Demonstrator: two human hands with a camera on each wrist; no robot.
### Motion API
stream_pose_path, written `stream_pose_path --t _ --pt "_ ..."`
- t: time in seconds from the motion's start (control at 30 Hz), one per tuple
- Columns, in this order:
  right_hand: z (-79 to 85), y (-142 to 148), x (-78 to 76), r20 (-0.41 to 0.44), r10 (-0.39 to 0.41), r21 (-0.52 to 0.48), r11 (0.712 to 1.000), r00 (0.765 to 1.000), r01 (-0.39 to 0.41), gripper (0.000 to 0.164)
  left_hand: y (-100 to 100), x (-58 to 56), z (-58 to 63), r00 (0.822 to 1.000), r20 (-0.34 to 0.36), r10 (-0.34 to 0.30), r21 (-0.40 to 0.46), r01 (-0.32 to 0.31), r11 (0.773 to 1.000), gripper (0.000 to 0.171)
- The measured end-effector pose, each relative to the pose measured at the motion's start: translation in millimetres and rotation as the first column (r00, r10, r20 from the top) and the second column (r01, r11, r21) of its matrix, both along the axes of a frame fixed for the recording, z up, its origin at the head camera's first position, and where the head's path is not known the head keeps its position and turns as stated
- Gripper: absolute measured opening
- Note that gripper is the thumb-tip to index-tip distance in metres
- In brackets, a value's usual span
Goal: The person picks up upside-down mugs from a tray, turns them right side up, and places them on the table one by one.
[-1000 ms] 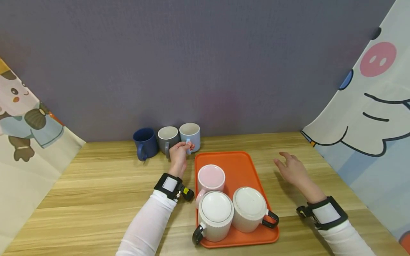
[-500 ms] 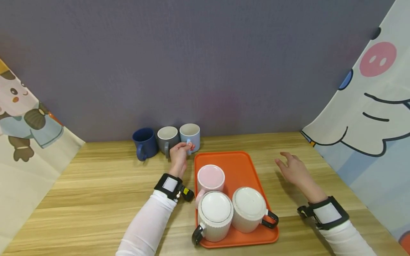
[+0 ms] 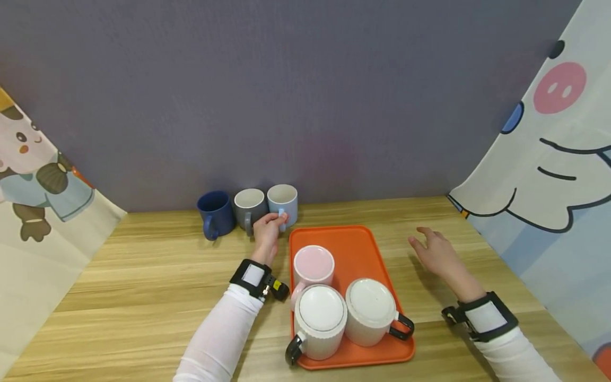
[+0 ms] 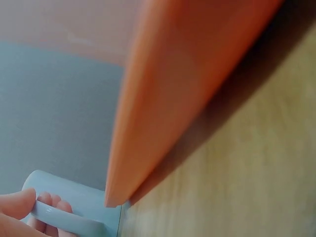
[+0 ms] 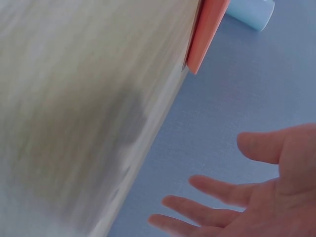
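The left hand [image 3: 266, 233] pinches a pale-blue cylindrical mug [image 3: 290, 209] by its handle [image 4: 74, 222]; the right hand [image 3: 439, 257] hovers spread above the wood-grain worktop [image 3: 157, 286].

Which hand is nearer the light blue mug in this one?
Left. The left hand has its grip on the handle of the light blue mug; the right hand is well away to the right, past the orange tray.

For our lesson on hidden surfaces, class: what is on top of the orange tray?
An upside-down pink mug and two upside-down off-white mugs with black handles stand on the orange tray. Their insides and the tray surface beneath them are covered and cannot be seen.
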State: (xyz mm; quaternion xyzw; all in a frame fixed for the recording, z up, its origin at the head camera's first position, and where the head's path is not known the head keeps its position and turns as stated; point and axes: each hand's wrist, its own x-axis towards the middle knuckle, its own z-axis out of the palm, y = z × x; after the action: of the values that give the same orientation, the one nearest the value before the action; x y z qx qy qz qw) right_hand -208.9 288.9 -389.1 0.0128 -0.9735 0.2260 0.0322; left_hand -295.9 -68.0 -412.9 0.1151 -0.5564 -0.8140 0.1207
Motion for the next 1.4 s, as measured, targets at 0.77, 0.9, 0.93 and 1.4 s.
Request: stream_pose_path --t 0.77,0.9,0.93,1.4 --pt "9.1 -13.6 -4.2 -0.047 0.001 -0.076 0.997 0.999 -0.005 0.061 -6.6 33.7 27.7 0.985 -0.153 0.083 -0.563 -0.156 0.812 0.038" --pt "12.3 -19.0 -5.1 -0.091 0.013 -0.088 0.996 0.996 -0.021 0.057 -8.7 43.2 31.8 0.967 -0.253 -0.007 -0.537 -0.134 0.833 0.028" --pt "12.7 -20.1 -4.8 -0.091 0.017 -0.091 0.996 0.996 -0.025 0.057 -9.7 45.9 33.0 0.963 -0.265 -0.039 -0.539 -0.114 0.835 0.026" --pt "13.4 -35.5 -5.2 -0.13 0.063 -0.096 0.992 0.99 -0.075 0.052 -26.5 82.2 48.9 0.9 -0.045 -0.434 -0.778 0.241 0.58 0.011"
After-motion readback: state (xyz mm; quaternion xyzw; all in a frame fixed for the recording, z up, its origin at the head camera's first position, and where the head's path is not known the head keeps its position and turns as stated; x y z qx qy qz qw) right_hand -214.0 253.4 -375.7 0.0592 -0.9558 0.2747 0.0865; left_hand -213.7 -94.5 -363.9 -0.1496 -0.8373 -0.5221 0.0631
